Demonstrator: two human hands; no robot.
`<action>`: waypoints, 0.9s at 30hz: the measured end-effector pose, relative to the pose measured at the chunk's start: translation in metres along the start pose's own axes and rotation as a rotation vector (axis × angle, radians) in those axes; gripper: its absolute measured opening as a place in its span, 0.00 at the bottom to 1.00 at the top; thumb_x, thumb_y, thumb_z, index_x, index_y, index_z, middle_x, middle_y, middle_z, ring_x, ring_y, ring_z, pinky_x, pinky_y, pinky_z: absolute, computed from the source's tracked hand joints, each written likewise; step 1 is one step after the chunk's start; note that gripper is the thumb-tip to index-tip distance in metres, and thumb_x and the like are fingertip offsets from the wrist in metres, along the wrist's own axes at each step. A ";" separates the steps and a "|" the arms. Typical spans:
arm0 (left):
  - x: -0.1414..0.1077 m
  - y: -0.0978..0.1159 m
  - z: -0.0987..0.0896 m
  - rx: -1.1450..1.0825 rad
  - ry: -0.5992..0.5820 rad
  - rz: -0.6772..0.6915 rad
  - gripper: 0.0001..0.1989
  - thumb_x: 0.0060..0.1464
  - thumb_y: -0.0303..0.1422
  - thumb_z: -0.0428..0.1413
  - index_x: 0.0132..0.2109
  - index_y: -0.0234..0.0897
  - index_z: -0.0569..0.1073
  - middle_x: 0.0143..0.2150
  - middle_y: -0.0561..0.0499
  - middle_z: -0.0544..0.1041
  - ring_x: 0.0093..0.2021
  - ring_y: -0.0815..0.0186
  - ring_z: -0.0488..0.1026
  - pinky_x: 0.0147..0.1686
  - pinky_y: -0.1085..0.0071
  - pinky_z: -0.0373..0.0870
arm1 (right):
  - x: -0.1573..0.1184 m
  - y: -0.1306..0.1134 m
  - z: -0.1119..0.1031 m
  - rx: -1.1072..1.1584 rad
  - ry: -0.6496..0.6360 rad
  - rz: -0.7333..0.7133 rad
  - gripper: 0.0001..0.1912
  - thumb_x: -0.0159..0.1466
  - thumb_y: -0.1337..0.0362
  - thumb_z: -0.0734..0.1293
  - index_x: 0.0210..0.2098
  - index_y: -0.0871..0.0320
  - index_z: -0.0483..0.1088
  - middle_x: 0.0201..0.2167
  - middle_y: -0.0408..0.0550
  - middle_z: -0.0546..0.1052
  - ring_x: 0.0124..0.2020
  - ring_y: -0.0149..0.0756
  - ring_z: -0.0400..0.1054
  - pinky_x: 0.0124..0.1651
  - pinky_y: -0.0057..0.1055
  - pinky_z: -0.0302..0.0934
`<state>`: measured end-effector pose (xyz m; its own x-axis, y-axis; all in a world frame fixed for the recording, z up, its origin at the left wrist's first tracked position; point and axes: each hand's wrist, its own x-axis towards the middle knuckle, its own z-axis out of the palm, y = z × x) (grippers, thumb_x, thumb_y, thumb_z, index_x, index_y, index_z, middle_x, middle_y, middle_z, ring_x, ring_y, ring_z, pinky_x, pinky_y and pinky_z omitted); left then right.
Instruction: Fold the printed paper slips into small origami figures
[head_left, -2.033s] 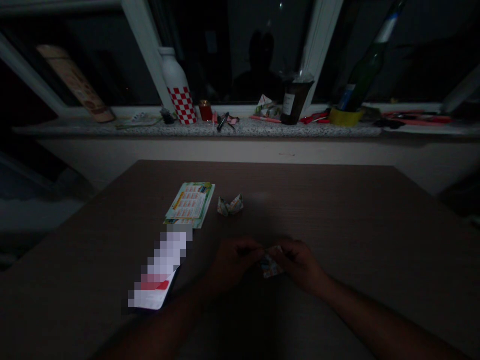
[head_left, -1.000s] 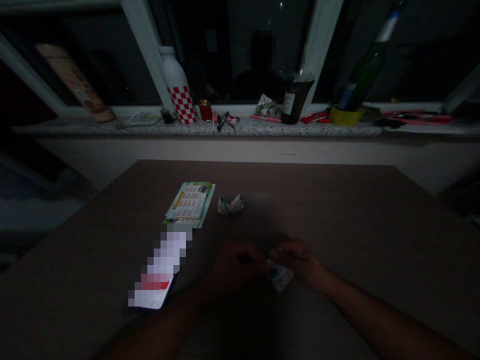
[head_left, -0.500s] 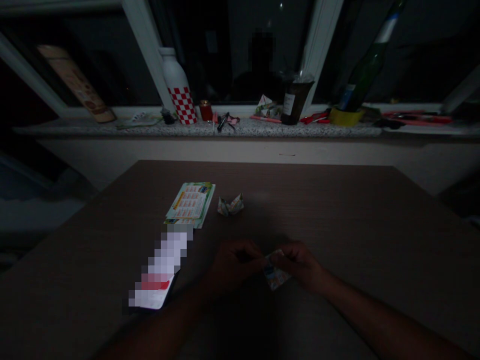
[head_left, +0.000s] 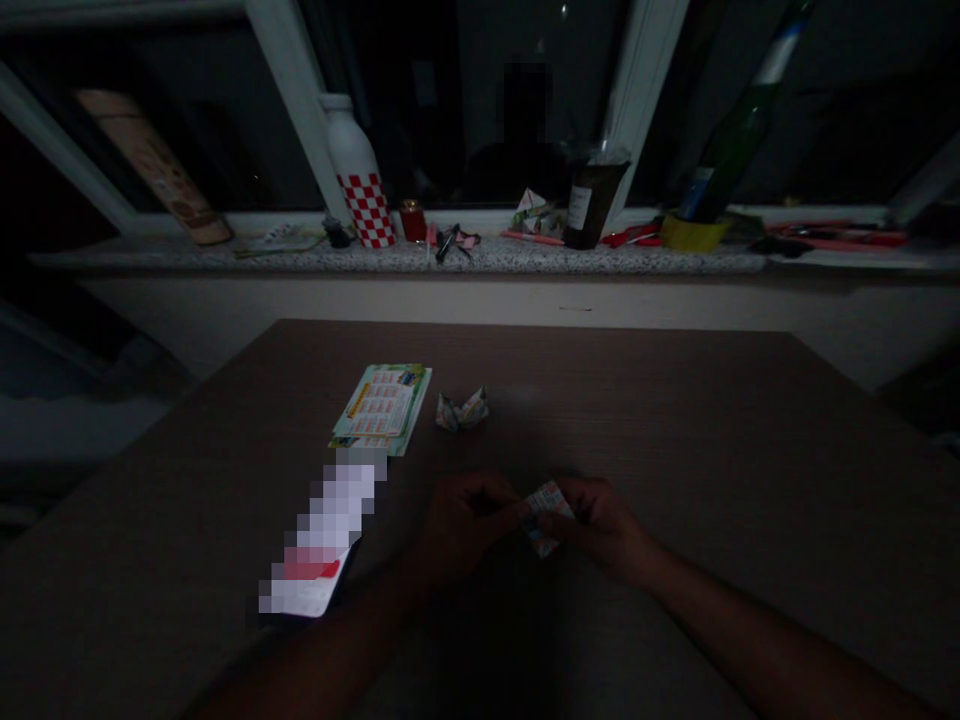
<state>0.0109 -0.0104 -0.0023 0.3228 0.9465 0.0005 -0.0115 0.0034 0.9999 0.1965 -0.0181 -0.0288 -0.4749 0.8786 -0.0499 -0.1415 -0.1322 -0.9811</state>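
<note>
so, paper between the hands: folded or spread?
Looks folded: the printed paper is a small angular packet pinched by left hand and right hand; too dark to count layers.

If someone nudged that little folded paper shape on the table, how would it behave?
The paper shape is small, so probably light and easily shifted. Its folds suggest some stiffness, though squeezing might crush it. Its angular points make sliding or tipping likelier than rolling.

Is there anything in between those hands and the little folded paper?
Nothing visible. The left hand and the right hand both touch the folded paper directly; the other paper shape sits farther back.
</note>
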 end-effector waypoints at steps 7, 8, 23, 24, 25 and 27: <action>0.000 -0.003 -0.001 -0.016 0.071 0.006 0.07 0.44 0.30 0.63 0.25 0.33 0.73 0.26 0.53 0.73 0.28 0.69 0.69 0.29 0.74 0.65 | 0.001 -0.006 0.003 -0.017 0.001 -0.039 0.12 0.59 0.57 0.69 0.31 0.61 0.72 0.24 0.43 0.73 0.24 0.26 0.65 0.29 0.23 0.59; 0.000 -0.003 -0.001 -0.005 0.069 0.006 0.07 0.44 0.30 0.63 0.25 0.33 0.73 0.26 0.53 0.74 0.28 0.69 0.69 0.29 0.74 0.65 | 0.000 -0.007 0.004 -0.031 -0.002 -0.038 0.12 0.59 0.57 0.69 0.31 0.61 0.72 0.24 0.43 0.73 0.24 0.26 0.65 0.28 0.22 0.59; 0.002 -0.004 0.000 -0.005 0.164 -0.024 0.06 0.44 0.29 0.63 0.26 0.33 0.72 0.26 0.53 0.73 0.28 0.70 0.70 0.28 0.74 0.66 | 0.001 -0.003 0.009 0.013 0.162 0.025 0.13 0.51 0.64 0.74 0.34 0.58 0.72 0.26 0.41 0.76 0.25 0.27 0.68 0.28 0.23 0.61; 0.002 -0.004 0.000 -0.009 0.173 -0.026 0.07 0.44 0.30 0.63 0.26 0.33 0.72 0.26 0.54 0.73 0.27 0.70 0.70 0.28 0.74 0.66 | 0.001 -0.004 0.010 0.036 0.162 0.031 0.14 0.51 0.63 0.74 0.36 0.58 0.72 0.27 0.41 0.76 0.25 0.27 0.69 0.28 0.23 0.61; 0.002 -0.004 0.000 -0.013 0.183 -0.027 0.07 0.44 0.30 0.63 0.26 0.33 0.72 0.25 0.54 0.73 0.27 0.70 0.70 0.29 0.74 0.66 | 0.001 -0.004 0.010 0.057 0.162 0.033 0.15 0.51 0.63 0.74 0.37 0.58 0.71 0.28 0.42 0.77 0.25 0.27 0.69 0.28 0.23 0.62; 0.002 -0.004 0.000 -0.008 0.194 -0.033 0.07 0.45 0.31 0.63 0.27 0.33 0.72 0.25 0.54 0.73 0.27 0.70 0.70 0.29 0.74 0.66 | 0.002 -0.004 0.011 0.079 0.185 0.004 0.16 0.51 0.62 0.74 0.38 0.58 0.71 0.29 0.43 0.78 0.27 0.29 0.71 0.29 0.24 0.62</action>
<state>0.0113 -0.0080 -0.0062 0.1351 0.9902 -0.0349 -0.0114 0.0368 0.9993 0.1864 -0.0211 -0.0228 -0.3093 0.9462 -0.0948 -0.2113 -0.1656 -0.9633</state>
